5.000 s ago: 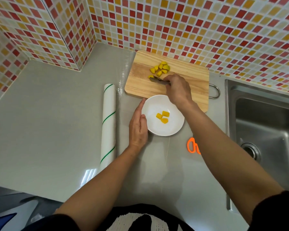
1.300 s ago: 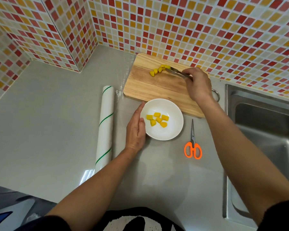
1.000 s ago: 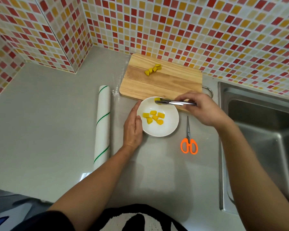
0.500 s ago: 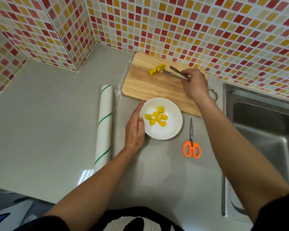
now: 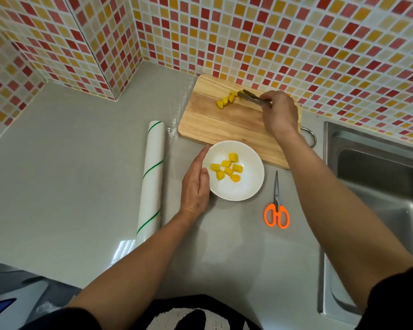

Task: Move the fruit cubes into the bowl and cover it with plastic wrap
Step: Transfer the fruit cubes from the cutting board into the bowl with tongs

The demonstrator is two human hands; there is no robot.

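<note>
The right hand (image 5: 280, 113) grips tongs (image 5: 254, 98) at the fruit cubes (image 5: 225, 101) near the cutting board's (image 5: 224, 125) far edge; the left hand (image 5: 194, 184) steadies the bowl (image 5: 248, 186).

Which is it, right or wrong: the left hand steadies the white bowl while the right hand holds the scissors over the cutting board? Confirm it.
Wrong in one point: in the head view the right hand holds metal tongs, not the scissors, which lie on the counter. The left hand does steady the bowl.

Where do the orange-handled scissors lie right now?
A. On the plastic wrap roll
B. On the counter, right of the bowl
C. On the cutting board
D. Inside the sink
B: the scissors rest flat on the grey counter, just right of the white bowl, untouched.
</note>
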